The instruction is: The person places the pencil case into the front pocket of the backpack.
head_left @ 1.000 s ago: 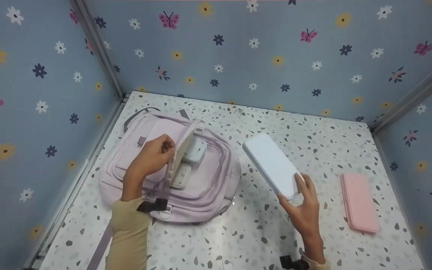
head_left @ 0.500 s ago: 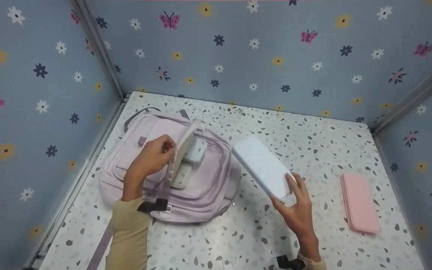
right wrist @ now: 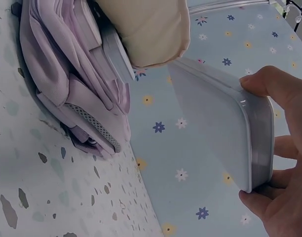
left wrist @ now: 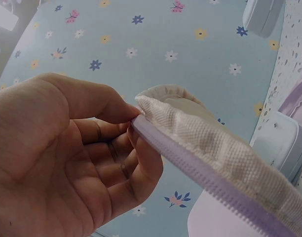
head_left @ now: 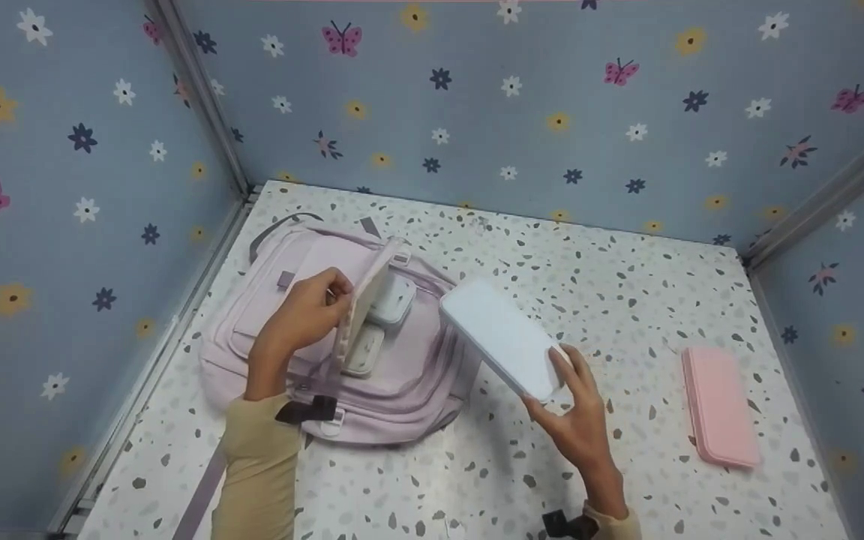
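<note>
A lilac backpack (head_left: pixel 421 352) lies on the speckled table with its front flap (head_left: pixel 361 300) lifted. My left hand (head_left: pixel 312 307) pinches the zipper edge of that flap between thumb and fingers, as the left wrist view shows close up. Inside the opening sit two small pale cases, a bluish-white one (head_left: pixel 393 301) above a cream one (head_left: pixel 364 352). My right hand (head_left: pixel 574 412) grips one end of a long white rounded box (head_left: pixel 503 337), held tilted above the table. Its far end overlaps the backpack's right side in the head view.
A pink zip case (head_left: pixel 721 405) lies on the table (head_left: pixel 649 300) at the right. Flower-patterned panels (head_left: pixel 507 112) enclose the back and both sides. A backpack strap (head_left: pixel 199 495) trails toward the front left.
My right hand has carried the white box leftward, from over the table to the backpack's right edge. My left hand keeps holding the flap in the same place.
</note>
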### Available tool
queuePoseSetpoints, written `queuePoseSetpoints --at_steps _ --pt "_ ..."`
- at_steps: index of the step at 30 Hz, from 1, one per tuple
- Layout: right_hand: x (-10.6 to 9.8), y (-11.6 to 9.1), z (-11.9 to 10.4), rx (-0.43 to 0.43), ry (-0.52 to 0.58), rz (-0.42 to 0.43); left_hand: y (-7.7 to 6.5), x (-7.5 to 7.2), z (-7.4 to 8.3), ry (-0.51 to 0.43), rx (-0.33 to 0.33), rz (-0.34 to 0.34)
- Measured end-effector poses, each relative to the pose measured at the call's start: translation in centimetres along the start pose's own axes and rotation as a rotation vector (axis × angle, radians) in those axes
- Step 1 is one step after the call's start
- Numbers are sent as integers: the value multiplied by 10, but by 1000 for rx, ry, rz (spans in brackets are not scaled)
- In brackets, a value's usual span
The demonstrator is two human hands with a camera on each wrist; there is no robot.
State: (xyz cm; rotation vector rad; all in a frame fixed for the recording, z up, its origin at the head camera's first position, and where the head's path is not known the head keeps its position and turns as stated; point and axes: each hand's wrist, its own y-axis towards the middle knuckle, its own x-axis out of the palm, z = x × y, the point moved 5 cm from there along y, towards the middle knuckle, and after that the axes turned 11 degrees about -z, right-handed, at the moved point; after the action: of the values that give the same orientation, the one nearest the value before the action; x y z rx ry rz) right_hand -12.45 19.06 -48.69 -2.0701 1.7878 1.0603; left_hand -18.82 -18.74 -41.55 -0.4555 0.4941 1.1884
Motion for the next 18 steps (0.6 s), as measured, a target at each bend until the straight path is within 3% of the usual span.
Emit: queuePoseSetpoints --at_steps 18 --pt "26 0 -11 -63 11 -91 0 1 1 -25 9 -16"
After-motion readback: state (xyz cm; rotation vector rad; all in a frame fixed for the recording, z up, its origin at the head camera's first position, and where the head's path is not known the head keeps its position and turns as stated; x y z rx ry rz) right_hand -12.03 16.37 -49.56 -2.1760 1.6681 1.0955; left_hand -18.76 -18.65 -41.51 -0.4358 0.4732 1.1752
